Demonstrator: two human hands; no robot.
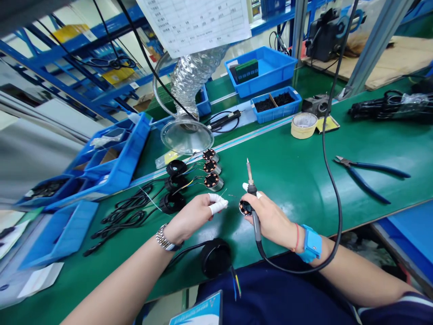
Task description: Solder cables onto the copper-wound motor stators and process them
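Observation:
My left hand (199,210), with white tape on its fingertips, is closed in a pinch on a thin solder wire (149,198). My right hand (272,216) grips a soldering iron (256,221), its tip pointing up and away from me. A small motor part with copper windings (245,207) is also held by this hand, partly hidden by the fingers. Below both hands lies a round black housing (216,258) with a cable and coloured wire ends. Beyond my left hand, several motor parts (214,181) stand in a row, wired to black rings (172,203).
A metal fume funnel (187,136) stands behind the motor row. Cutting pliers (368,169) and a tape roll (303,125) lie to the right. Blue bins (117,164) line the left; a small blue tray (277,113) sits behind. The iron's cord (333,180) hangs over my right forearm.

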